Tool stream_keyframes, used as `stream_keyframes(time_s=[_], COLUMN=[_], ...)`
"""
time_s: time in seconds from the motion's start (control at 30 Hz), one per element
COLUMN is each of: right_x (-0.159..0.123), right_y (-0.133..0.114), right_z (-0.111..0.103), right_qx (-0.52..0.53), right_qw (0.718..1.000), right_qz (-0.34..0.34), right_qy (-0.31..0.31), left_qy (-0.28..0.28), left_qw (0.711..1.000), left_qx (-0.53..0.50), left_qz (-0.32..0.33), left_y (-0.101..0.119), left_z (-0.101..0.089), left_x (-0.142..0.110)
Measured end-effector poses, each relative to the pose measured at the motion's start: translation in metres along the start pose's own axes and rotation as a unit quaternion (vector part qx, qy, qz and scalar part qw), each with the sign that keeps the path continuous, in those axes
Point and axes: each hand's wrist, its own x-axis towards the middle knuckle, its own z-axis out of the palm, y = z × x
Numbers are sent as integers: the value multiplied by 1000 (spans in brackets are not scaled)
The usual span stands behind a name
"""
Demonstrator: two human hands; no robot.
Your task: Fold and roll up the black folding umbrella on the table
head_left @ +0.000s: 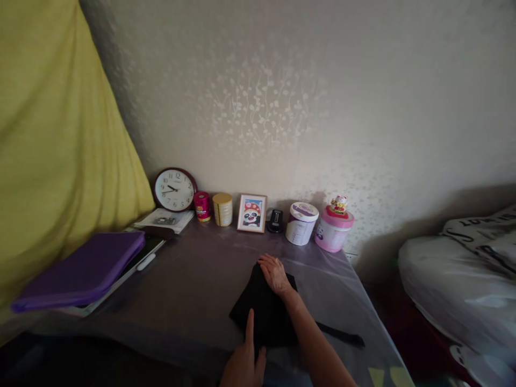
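A folded black cloth lies on the table in front of me, with a dark strap trailing off to its right. My right hand rests palm down on the cloth's far edge, its fingers stretched out flat. Lower down, at the near side, my left hand points its index finger over the cloth. Its thumb stands apart, and the other fingers are hard to see. Neither hand shows a grip on the cloth. What garment or bag the cloth is, I cannot tell.
Along the wall stand a clock, a pink tin, a yellow tin, a panda picture frame, a small black device and two tubs. A purple folder lies left. White bundles sit beyond the table's right edge.
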Motion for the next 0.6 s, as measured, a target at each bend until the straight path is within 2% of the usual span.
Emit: stream_keyframes(time_s=[0.1,0.17,0.23,0.4,0.6], right_x=[3,-3,-16,-64,-90], right_y=[8,16,26,50,45], right_z=[-2,-8,-16,-32,-36], right_qx=[-42,-57,-61,-16,56], right_qw=[994,988,984,960,953], right_qz=[96,136,159,267,288], right_qy=[31,48,62,87,69], left_qy=[-3,0,5,16,21], left_qw=[1000,1000,1000,999,999], left_qx=[3,8,18,45,29], left_qz=[1,1,0,-3,15], left_y=[1,1,2,2,0], left_z=[-1,-1,-1,0,1], left_x=[-1,-1,-2,-3,-2])
